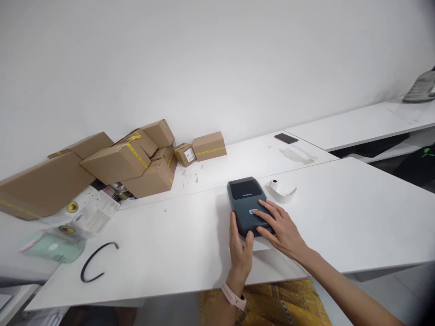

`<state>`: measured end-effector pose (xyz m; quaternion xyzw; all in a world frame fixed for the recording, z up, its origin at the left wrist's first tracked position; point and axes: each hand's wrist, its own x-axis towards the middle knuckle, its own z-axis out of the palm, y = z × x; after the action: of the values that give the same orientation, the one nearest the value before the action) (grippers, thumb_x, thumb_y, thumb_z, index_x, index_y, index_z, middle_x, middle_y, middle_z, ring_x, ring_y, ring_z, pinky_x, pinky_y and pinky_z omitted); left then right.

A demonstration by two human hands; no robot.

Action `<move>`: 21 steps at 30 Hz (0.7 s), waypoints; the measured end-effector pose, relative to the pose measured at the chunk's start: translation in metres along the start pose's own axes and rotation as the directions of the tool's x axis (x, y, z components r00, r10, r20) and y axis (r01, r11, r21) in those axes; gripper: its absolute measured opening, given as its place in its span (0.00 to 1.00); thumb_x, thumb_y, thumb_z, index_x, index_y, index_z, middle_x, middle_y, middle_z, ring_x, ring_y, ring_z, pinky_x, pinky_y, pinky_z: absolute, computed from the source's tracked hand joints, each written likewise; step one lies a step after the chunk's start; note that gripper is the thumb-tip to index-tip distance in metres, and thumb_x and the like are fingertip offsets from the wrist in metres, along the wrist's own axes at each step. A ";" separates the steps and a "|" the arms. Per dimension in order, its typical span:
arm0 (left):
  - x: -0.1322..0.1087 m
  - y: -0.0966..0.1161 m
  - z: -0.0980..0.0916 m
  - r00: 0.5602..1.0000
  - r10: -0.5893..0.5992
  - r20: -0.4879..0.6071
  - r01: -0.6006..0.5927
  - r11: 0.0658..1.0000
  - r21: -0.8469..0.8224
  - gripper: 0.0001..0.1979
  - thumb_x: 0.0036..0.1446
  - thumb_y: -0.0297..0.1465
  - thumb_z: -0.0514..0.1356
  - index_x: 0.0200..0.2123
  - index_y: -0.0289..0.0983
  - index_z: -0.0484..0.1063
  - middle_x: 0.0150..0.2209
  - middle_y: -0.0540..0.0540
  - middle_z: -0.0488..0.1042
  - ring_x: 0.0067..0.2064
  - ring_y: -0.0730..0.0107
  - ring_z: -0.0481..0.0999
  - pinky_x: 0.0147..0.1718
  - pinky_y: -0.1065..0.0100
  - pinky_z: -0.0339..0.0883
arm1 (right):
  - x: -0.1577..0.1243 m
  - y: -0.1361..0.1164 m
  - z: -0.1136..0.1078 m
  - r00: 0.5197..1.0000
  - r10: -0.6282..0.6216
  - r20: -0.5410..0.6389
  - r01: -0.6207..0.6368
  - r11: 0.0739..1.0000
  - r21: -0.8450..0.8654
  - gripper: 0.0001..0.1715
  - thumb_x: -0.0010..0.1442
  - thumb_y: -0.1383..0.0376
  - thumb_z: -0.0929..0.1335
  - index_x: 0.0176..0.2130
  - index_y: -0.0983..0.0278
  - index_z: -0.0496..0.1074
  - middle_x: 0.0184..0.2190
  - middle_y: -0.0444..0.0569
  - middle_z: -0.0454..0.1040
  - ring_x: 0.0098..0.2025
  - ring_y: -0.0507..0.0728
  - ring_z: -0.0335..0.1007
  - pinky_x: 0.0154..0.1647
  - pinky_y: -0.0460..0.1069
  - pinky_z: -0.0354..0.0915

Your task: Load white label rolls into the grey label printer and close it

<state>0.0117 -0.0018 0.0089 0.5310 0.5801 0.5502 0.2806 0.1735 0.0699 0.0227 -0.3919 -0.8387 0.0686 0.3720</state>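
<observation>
A dark blue-grey portable label printer (245,203) lies on the white table, with a dark glossy window and a light blue button on top. My left hand (240,249) is closed against its left side and near corner, fingers along the side and thumb at the near end. Across the right part of the top rests my right hand (280,228), its fingers spread and one fingertip on the button. A white strip of paper (260,245) shows under the near end. Just beyond the right side stands a small paper roll (273,184) with a curled loose end.
Cardboard boxes (115,163) are stacked at the back left. A phone (286,138) lies on the back table, and a black curved band (89,262) at the front left. A mint-green pouch (61,246) sits at the left edge near printed packaging (98,215).
</observation>
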 end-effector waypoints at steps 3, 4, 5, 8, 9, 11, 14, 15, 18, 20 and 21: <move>0.001 0.000 -0.001 1.000 -0.016 -0.018 0.015 0.998 -0.065 0.31 0.65 0.42 0.51 0.69 0.45 0.48 0.71 0.47 0.47 0.70 0.60 0.48 0.66 0.60 0.50 | 0.002 -0.003 0.001 0.999 0.033 -0.017 -0.034 0.999 -0.028 0.24 0.62 0.52 0.65 0.57 0.50 0.69 0.63 0.47 0.63 0.65 0.68 0.55 0.62 0.66 0.55; 0.001 0.000 0.000 0.999 -0.018 -0.031 0.015 0.997 -0.077 0.30 0.65 0.42 0.51 0.68 0.45 0.49 0.70 0.47 0.48 0.70 0.60 0.49 0.66 0.60 0.50 | 0.002 -0.005 0.001 0.999 0.040 -0.026 -0.041 0.998 -0.041 0.23 0.62 0.51 0.65 0.56 0.50 0.69 0.63 0.47 0.63 0.65 0.68 0.56 0.63 0.67 0.52; 0.002 0.000 0.000 0.999 -0.019 -0.044 0.015 0.996 -0.086 0.30 0.65 0.42 0.51 0.68 0.45 0.50 0.70 0.47 0.49 0.70 0.59 0.49 0.66 0.60 0.49 | 0.004 -0.007 0.002 0.998 0.043 -0.037 -0.045 0.997 -0.054 0.22 0.63 0.51 0.66 0.56 0.49 0.70 0.63 0.46 0.64 0.65 0.68 0.56 0.65 0.68 0.48; 0.003 -0.002 0.002 0.997 -0.025 -0.069 0.019 0.995 -0.096 0.29 0.65 0.42 0.51 0.67 0.45 0.52 0.70 0.47 0.50 0.70 0.59 0.50 0.66 0.60 0.49 | 0.007 -0.012 0.004 0.998 0.035 -0.054 -0.039 0.995 -0.089 0.20 0.63 0.52 0.66 0.54 0.49 0.70 0.63 0.43 0.63 0.67 0.68 0.52 0.67 0.69 0.38; 0.003 -0.003 0.003 0.997 -0.027 -0.070 0.020 0.995 -0.098 0.29 0.65 0.42 0.50 0.67 0.45 0.52 0.70 0.47 0.50 0.70 0.59 0.50 0.66 0.60 0.49 | 0.008 -0.013 0.004 0.998 0.030 -0.053 -0.035 0.995 -0.096 0.19 0.63 0.53 0.66 0.53 0.49 0.70 0.64 0.43 0.63 0.67 0.68 0.51 0.67 0.69 0.36; 0.004 -0.004 0.003 0.998 -0.026 -0.065 0.020 0.995 -0.101 0.29 0.66 0.42 0.49 0.68 0.44 0.51 0.70 0.47 0.50 0.70 0.60 0.49 0.66 0.60 0.49 | 0.010 -0.013 0.004 0.999 0.023 -0.042 -0.027 0.995 -0.099 0.17 0.63 0.53 0.65 0.52 0.49 0.71 0.64 0.43 0.63 0.68 0.68 0.49 0.67 0.70 0.36; 0.003 -0.002 0.002 0.998 -0.033 -0.052 0.028 0.994 -0.107 0.29 0.66 0.42 0.50 0.68 0.44 0.51 0.70 0.47 0.50 0.70 0.59 0.49 0.66 0.61 0.49 | 0.008 -0.011 0.003 0.999 0.036 -0.030 -0.037 0.998 -0.043 0.18 0.63 0.53 0.66 0.52 0.51 0.70 0.64 0.45 0.62 0.69 0.68 0.48 0.66 0.69 0.41; 0.003 0.000 0.001 0.998 -0.039 -0.046 0.034 0.993 -0.112 0.29 0.66 0.43 0.50 0.68 0.45 0.51 0.70 0.47 0.50 0.70 0.59 0.49 0.66 0.61 0.49 | 0.006 -0.010 0.003 0.998 0.056 -0.032 -0.056 0.998 0.003 0.20 0.63 0.53 0.66 0.54 0.52 0.68 0.65 0.46 0.60 0.68 0.68 0.47 0.66 0.69 0.44; 0.002 0.004 0.000 0.998 -0.066 -0.024 0.061 0.987 -0.151 0.31 0.65 0.43 0.51 0.68 0.46 0.49 0.71 0.47 0.47 0.70 0.58 0.48 0.66 0.60 0.49 | -0.001 -0.006 0.001 0.976 0.213 -0.034 -0.202 0.957 0.211 0.31 0.63 0.52 0.64 0.63 0.52 0.57 0.69 0.50 0.51 0.69 0.66 0.46 0.65 0.66 0.52; 0.001 0.006 0.000 0.995 -0.097 -0.015 0.092 0.975 -0.204 0.34 0.64 0.44 0.53 0.69 0.45 0.45 0.71 0.46 0.44 0.71 0.58 0.46 0.66 0.60 0.50 | -0.007 -0.002 0.000 0.941 0.338 0.015 -0.321 0.877 0.358 0.37 0.64 0.51 0.63 0.68 0.52 0.48 0.70 0.50 0.47 0.70 0.65 0.44 0.65 0.65 0.53; 0.001 0.007 0.000 0.993 -0.118 -0.012 0.112 0.965 -0.235 0.36 0.63 0.44 0.54 0.70 0.45 0.43 0.71 0.45 0.43 0.71 0.58 0.46 0.66 0.60 0.50 | -0.011 0.001 0.001 0.924 0.378 0.055 -0.365 0.831 0.419 0.40 0.64 0.50 0.63 0.69 0.51 0.45 0.70 0.50 0.46 0.70 0.64 0.44 0.65 0.64 0.53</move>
<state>0.0137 -0.0020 0.0158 0.4527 0.5445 0.6043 0.3653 0.1780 0.0630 0.0157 -0.4585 -0.7060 0.3130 0.4397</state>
